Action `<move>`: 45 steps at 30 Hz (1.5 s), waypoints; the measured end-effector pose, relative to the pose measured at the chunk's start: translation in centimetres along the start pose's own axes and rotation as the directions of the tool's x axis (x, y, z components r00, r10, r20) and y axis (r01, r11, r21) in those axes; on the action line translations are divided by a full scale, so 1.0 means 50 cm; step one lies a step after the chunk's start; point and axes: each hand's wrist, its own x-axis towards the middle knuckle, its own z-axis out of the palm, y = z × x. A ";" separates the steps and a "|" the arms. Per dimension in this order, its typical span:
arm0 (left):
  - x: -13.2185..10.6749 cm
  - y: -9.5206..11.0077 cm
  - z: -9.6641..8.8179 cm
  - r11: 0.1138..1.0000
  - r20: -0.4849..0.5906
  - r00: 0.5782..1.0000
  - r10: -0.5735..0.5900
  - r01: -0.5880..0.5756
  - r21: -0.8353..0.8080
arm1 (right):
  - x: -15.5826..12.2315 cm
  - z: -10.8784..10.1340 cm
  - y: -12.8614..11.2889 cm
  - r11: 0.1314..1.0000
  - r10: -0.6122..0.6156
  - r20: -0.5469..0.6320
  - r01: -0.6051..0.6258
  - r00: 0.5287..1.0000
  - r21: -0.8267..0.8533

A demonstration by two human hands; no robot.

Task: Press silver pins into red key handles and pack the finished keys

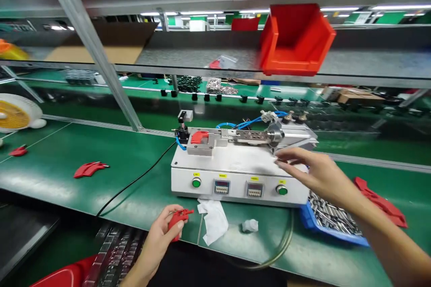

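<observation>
A red part (180, 216) is pinched in the curled fingers (168, 215) of the left hand (158, 237), by the counter (60, 175) edge. The right hand (319, 172) is spread open, nothing seen in it, over the white machine (232, 161); fingertips could be caught by the ram (274, 134) just beyond

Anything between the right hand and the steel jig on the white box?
Nothing visible. The right hand hovers over the white metal control box, just short of the silver steel jig; bare box top between. Left hand grips a red plastic part.
</observation>
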 end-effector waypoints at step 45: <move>0.287 0.300 0.163 -0.082 0.491 0.697 0.523 -0.533 0.842 | 0.073 0.159 -0.036 0.968 -0.032 0.037 0.040 0.999 -0.247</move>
